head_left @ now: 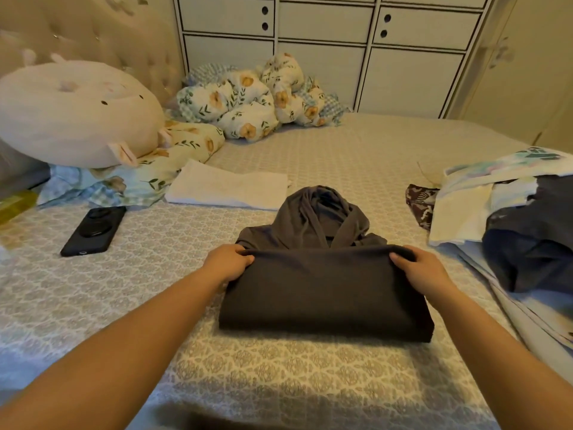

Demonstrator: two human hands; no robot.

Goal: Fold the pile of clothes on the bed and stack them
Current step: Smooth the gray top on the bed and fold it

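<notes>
Gripping the folded-over edge of a dark grey hoodie (322, 293), your left hand (228, 263) and right hand (423, 270) each curl their fingers (245, 259) around the soft knit, one at either upper corner of the fold. Both forearms reach straight ahead, wrists low over the bed (279, 367). You have the hoodie lying mid-bed as a thick rectangular bundle, its limp hood (322, 212) slumped in loose folds beyond your hands. Under it the bedspread shows a woven grey-and-cream medallion pattern. A flat white folded cloth (229, 189) lies further back, a matte black phone (93, 231) to your left, and the rumpled pile (508, 218) of clothes at your right.
</notes>
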